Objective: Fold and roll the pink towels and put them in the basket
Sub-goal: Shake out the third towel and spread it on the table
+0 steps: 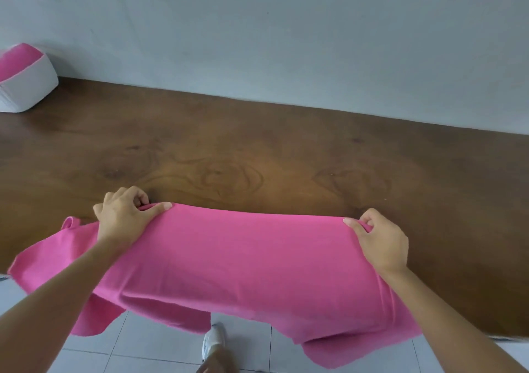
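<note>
Holding the towel (pixel 243 263) stretched along the table's (pixel 257 157) near edge right now. My left hand (pixel 126 215) pinches one top corner between the thumb and curled fingers, and my right hand (pixel 378 241) pinches the other corner the same way. Most of the cloth lies over the table's near edge, with the lower part and a floppy left end hanging off it. The basket (pixel 31 86) sits at the table's far left corner, well apart from the towel, and something pink already shows inside it. My read is that this is the laying-out step before the first fold. So the trick is even tension between both corners, then sliding the whole thing farther onto the table so nothing dangles and setting the top edge down straight, parallel to the table's edge. That bunched left end worries me. I'd flatten it first or the roll will probably come out lopsided.
</note>
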A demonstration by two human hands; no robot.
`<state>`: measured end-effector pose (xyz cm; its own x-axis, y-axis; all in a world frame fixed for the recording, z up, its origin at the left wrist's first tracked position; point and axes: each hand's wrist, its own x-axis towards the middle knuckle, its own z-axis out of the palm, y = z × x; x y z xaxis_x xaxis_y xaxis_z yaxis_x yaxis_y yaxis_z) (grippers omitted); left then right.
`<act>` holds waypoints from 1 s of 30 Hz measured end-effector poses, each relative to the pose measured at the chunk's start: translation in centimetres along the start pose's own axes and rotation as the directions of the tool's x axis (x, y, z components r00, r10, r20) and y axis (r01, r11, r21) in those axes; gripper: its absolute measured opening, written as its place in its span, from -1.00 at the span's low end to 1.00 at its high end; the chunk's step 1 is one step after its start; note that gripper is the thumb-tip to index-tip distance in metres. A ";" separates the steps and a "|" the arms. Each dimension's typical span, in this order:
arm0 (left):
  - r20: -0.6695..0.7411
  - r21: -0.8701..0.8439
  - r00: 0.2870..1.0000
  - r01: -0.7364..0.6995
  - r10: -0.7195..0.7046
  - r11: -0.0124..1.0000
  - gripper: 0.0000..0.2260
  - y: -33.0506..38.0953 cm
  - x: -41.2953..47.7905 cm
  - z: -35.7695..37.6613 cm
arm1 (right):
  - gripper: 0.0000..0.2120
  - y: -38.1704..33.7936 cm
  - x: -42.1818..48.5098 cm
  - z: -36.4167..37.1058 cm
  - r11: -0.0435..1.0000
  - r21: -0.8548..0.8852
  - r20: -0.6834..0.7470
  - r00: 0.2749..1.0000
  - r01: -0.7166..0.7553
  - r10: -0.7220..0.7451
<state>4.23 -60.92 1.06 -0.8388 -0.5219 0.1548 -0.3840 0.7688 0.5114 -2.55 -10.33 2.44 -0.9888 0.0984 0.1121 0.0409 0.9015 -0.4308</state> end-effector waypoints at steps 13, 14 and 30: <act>0.023 -0.033 0.997 -0.070 0.070 0.997 -0.57 1.9 12.6 3.7 | -0.65 -2.5 11.1 4.2 0.987 0.156 -0.061 0.997 -0.038 0.048; 0.026 -0.036 0.997 -0.071 0.072 0.997 -0.57 2.0 13.5 3.9 | -0.65 -2.6 11.9 4.5 0.985 0.167 -0.061 0.996 -0.052 0.063; 0.021 -0.088 0.992 -0.119 0.121 0.989 -0.53 5.4 27.6 8.5 | -0.66 -6.5 23.5 7.0 0.986 0.126 -0.102 0.987 -0.112 0.125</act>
<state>-24.31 -68.02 0.90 -0.8873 -0.4167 0.1978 -0.2458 0.7900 0.5616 -27.03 -16.81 1.57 -0.9561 0.2527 0.1484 0.1325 0.8245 -0.5502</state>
